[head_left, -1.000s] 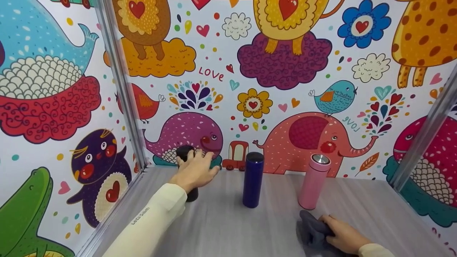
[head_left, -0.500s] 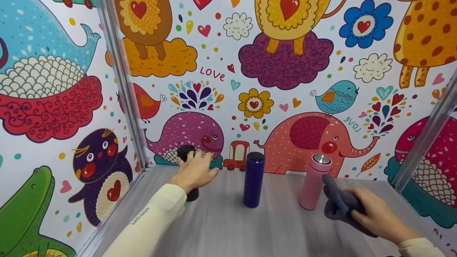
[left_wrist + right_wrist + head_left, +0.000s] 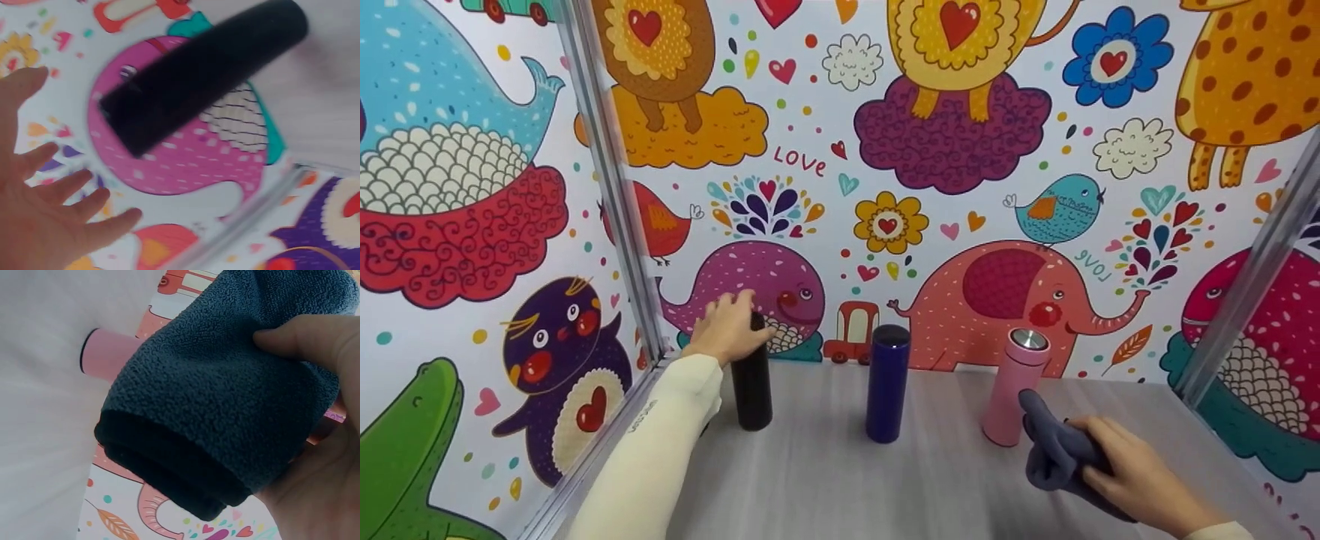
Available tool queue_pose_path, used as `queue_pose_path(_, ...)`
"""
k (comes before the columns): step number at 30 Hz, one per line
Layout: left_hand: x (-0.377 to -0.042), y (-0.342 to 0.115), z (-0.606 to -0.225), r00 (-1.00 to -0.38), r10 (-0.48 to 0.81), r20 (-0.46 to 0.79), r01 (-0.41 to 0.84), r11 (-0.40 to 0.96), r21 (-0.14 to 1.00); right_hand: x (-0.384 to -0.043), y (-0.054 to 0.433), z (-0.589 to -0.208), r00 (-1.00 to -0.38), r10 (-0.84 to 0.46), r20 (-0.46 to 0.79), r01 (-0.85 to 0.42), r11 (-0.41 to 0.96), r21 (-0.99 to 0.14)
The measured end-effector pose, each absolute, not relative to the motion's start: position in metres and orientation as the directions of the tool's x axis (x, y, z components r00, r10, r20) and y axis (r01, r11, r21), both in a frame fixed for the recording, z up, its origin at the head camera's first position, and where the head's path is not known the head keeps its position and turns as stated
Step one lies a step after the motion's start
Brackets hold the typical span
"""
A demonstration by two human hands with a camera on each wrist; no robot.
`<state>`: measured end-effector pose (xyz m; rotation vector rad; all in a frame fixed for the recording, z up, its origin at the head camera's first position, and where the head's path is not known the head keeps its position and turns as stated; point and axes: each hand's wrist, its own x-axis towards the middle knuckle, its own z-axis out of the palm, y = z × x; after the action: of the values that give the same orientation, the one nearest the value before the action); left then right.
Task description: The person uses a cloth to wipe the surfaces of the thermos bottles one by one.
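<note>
My left hand (image 3: 730, 328) is at the upper part of a black thermos bottle (image 3: 753, 394) that stands upright on the left of the table. In the left wrist view its fingers are spread, with a gap between them and the black bottle (image 3: 205, 76). My right hand (image 3: 1140, 472) grips a folded dark grey towel (image 3: 1057, 454), raised in front of a pink bottle (image 3: 1011, 397) with a steel lid. Thumb and fingers pinch the thick towel (image 3: 208, 388) in the right wrist view, where it hides most of the pink bottle (image 3: 109, 354).
A dark blue bottle (image 3: 888, 386) stands between the black and pink ones on the grey table (image 3: 840, 495). Walls with printed cartoon animals close off the back and both sides, with metal posts (image 3: 619, 180) at the corners.
My left hand has lifted off the black bottle and shifted up and left, fingers spread. My right hand has raised the towel from the table and moved it right, now slightly lower than half a second ago.
</note>
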<state>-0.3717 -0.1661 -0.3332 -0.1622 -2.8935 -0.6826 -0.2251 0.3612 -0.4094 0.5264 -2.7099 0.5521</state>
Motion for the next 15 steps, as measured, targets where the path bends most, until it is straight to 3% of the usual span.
queue_pose_path(7,-0.383,-0.183,-0.364,-0.991,-0.004,0.132,0.069,0.84,0.538,-0.229,0.362,-0.419,-0.919,-0.296,0.261,-0.385,0.82,-0.424)
queue_pose_path(15,-0.392,-0.176,-0.382,-0.979,-0.062,0.195,0.079,0.768,0.636,-0.232,0.363,-0.427,-0.955,-0.238,0.178,-0.296,0.808,-0.509)
